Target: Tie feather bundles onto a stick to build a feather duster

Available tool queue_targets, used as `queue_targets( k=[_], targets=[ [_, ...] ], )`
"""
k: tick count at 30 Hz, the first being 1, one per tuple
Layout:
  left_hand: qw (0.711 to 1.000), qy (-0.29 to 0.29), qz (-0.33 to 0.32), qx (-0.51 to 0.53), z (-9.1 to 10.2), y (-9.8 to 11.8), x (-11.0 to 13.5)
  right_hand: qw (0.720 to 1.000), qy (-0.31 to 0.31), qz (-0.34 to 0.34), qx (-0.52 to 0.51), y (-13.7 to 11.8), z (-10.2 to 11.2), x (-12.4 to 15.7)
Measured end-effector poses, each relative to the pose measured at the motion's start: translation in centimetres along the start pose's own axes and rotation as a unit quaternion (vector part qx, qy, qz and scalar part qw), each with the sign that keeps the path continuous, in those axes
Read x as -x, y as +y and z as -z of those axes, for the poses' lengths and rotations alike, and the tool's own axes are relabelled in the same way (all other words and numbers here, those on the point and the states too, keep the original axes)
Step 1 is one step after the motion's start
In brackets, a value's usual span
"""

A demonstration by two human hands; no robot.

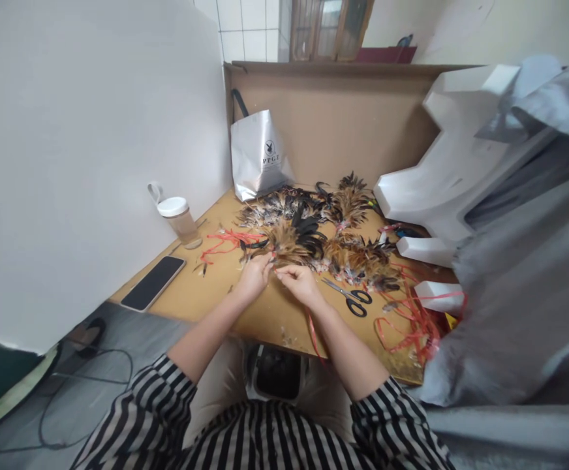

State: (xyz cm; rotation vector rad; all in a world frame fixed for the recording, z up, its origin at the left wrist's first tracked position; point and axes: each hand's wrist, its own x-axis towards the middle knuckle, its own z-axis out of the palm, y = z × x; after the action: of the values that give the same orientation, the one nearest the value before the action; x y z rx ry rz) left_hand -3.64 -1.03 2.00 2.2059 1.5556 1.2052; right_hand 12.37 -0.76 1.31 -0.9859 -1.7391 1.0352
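Note:
My left hand (256, 277) pinches the base of a feather bundle (287, 241), whose brown and black plumes fan out above the fingers. Close beside it, my right hand (298, 282) has its fingers closed on a thin red ribbon (312, 329) that hangs down past the wrist to the table's front edge. A bit of red shows at the bundle's base between the hands. Just right of my right hand lie black-handled scissors (355, 300). More feather bundles (363, 258) are spread behind and to the right.
Red ribbon strips (228, 241) lie left of the feathers, with a tangle of red ribbon (419, 326) at right. A phone (153, 282) and a lidded cup (181, 220) stand along the left edge. A silver bag (258, 156) leans at the back; white foam pieces (426, 176) crowd the right.

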Motion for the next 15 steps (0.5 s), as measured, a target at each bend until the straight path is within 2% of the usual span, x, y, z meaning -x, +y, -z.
queue_targets(
  k=[4, 7, 10, 12, 15],
  targets=[
    [0.976, -0.107, -0.055, -0.184, 2.7, 1.4, 1.2, 0.98, -0.045, 0.128, 0.145, -3.6, 1.5, 0.4],
    [0.94, -0.17, -0.122, -0.268, 5.1, 3.2, 2.2, 0.938, -0.074, 0.202, 0.271, -6.8, 3.0, 0.4],
    [0.914, -0.2, -0.202, -0.291, 7.3, 4.7, 2.8, 0.899, -0.095, 0.241, 0.352, -9.0, 4.0, -0.2],
    [0.911, -0.197, -0.228, -0.283, 8.6, 5.4, 3.0, 0.897, -0.105, 0.249, 0.351, -9.8, 4.3, -0.8],
    [0.925, -0.175, -0.229, -0.248, 10.0, 6.0, 3.3, 0.914, -0.121, 0.235, 0.308, -10.6, 4.3, -1.6]
  ],
)
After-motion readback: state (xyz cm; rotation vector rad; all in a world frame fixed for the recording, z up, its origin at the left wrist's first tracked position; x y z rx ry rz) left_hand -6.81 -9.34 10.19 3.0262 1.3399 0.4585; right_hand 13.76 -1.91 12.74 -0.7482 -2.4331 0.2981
